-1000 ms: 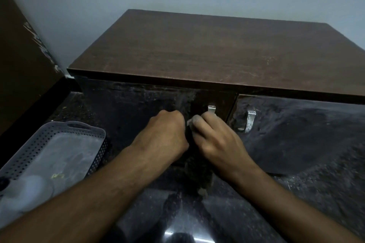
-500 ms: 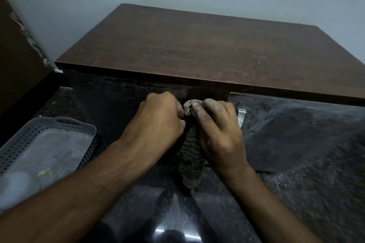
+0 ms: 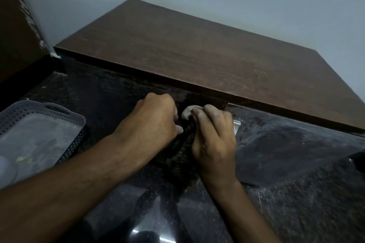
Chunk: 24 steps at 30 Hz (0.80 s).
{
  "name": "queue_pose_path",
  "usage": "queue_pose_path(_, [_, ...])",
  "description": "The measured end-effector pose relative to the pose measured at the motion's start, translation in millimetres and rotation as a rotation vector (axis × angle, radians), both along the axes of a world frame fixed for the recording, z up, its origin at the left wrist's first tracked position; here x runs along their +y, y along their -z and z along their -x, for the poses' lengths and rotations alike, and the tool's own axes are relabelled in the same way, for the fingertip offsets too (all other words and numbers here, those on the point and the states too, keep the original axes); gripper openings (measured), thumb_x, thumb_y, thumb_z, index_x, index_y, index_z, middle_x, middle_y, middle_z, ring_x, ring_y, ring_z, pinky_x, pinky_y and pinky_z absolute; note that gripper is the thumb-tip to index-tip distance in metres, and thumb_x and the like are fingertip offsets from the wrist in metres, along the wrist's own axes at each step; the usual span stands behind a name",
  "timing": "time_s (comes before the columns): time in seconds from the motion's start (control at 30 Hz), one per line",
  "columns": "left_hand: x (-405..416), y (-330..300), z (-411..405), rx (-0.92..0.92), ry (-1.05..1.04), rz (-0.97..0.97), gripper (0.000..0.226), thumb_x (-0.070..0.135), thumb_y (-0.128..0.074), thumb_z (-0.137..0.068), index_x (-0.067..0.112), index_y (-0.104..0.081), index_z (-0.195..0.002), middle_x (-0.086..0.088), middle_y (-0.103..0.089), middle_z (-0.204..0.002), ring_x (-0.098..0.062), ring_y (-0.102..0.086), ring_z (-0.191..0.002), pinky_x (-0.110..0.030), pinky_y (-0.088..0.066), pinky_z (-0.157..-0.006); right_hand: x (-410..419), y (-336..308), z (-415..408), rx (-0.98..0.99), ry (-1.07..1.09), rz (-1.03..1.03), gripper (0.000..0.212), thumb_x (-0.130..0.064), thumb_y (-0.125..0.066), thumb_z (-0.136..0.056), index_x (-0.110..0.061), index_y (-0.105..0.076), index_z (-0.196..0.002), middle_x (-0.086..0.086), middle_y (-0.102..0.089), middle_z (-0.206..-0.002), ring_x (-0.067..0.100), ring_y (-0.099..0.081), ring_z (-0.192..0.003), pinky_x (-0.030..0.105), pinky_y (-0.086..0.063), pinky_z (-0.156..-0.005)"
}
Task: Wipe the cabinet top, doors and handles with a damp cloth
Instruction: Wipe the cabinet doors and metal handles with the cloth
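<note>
While both hands work at the front of the cabinet [image 3: 197, 55], the head view shows the cloth [image 3: 183, 144] bunched between them, just under the edge of the cabinet top, against the left door [image 3: 110, 94]. The left hand [image 3: 152, 124] is curled into a fist around one side of it. The fingers [image 3: 209, 112] of the right hand [image 3: 213, 140] are pressed together and pinch a pale fold at the upper end. The striped rest of the cloth hangs slack below the hands. A metal handle [image 3: 237, 126] on the right door [image 3: 296, 144] shows just beside the right hand; whether the cloth wraps the left door's handle is hidden. A grey perforated basket [image 3: 65, 116] sits on the floor to the left.

The cloth looks soft, light and limp, so it should fold round a handle easily. Gripping it in a bunch seems wise, since loose ends would drag.
</note>
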State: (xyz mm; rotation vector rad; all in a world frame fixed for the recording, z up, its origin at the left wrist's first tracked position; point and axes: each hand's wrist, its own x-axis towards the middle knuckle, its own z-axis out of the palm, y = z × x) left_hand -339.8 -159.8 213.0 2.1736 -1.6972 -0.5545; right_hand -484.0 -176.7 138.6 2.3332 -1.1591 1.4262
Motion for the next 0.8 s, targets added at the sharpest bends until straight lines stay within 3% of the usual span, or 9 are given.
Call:
queue_pose_path(0.1, [-2.1,-2.2,5.1,-0.004,0.014,-0.018,0.027,0.042,-0.079,-0.076,0.027,-0.074,-0.097,0.006,-0.061,-0.072,-0.006,-0.053,-0.064,-0.022,-0.043,-0.054,-2.3,-0.2,-1.1,0.007,0.006,-0.011,0.019,0.012,-0.063,-0.090,0.009,-0.071,-0.107,0.022,-0.067,-0.108,0.032,-0.059,-0.089,0.033,-0.047,-0.085])
queue_pose_path(0.23, [-1.3,-6.1,6.2,0.019,0.017,-0.059,0.041,0.046,-0.082,-0.071,0.024,-0.073,-0.105,0.000,-0.069,-0.090,-0.015,-0.064,-0.083,-0.027,-0.050,-0.066,4.0,0.0,5.8,-0.060,0.076,-0.014,0.017,0.012,-0.066,-0.088,0.009,-0.072,-0.103,0.021,-0.068,-0.105,0.031,-0.062,-0.088,0.031,-0.047,-0.087])
queue_pose_path(0.37, [-2.8,-6.8,11.2,0.019,0.020,-0.043,0.033,0.048,-0.084,-0.066,0.023,-0.075,-0.087,0.005,-0.054,-0.062,-0.007,-0.050,-0.056,-0.023,-0.041,-0.049,2.4,-4.7,-3.1,-0.003,0.037,-0.038,0.016,0.010,-0.063,-0.091,0.008,-0.071,-0.105,0.020,-0.067,-0.106,0.031,-0.059,-0.088,0.033,-0.047,-0.083])
queue_pose_path(0.53, [-1.4,-4.9,7.6,0.046,0.039,-0.144,0.040,0.044,-0.087,-0.062,0.022,-0.076,-0.095,0.000,-0.070,-0.089,-0.016,-0.065,-0.083,-0.035,-0.058,-0.074,6.8,-6.9,3.8,-0.001,0.081,-0.039,0.020,0.013,-0.060,-0.089,0.007,-0.070,-0.105,0.019,-0.067,-0.105,0.029,-0.058,-0.087,0.032,-0.046,-0.080])
queue_pose_path(0.67, [-1.4,-3.3,6.6,0.018,0.057,-0.203,0.035,0.037,-0.087,-0.067,0.021,-0.075,-0.095,-0.002,-0.069,-0.094,-0.018,-0.066,-0.087,-0.036,-0.058,-0.077,4.6,-7.1,-0.2,0.005,0.063,-0.073,0.020,0.012,-0.062,-0.090,0.005,-0.070,-0.107,0.017,-0.066,-0.107,0.028,-0.057,-0.088,0.030,-0.046,-0.081])
queue_pose_path(0.8, [1.1,-3.2,6.9,0.020,0.055,-0.145,0.034,0.036,-0.085,-0.069,0.022,-0.076,-0.098,-0.003,-0.070,-0.096,-0.015,-0.063,-0.083,-0.034,-0.058,-0.077,7.9,-6.4,0.5,-0.067,0.097,-0.081,0.019,0.011,-0.065,-0.089,0.006,-0.071,-0.106,0.018,-0.067,-0.104,0.028,-0.059,-0.089,0.025,-0.042,-0.087])
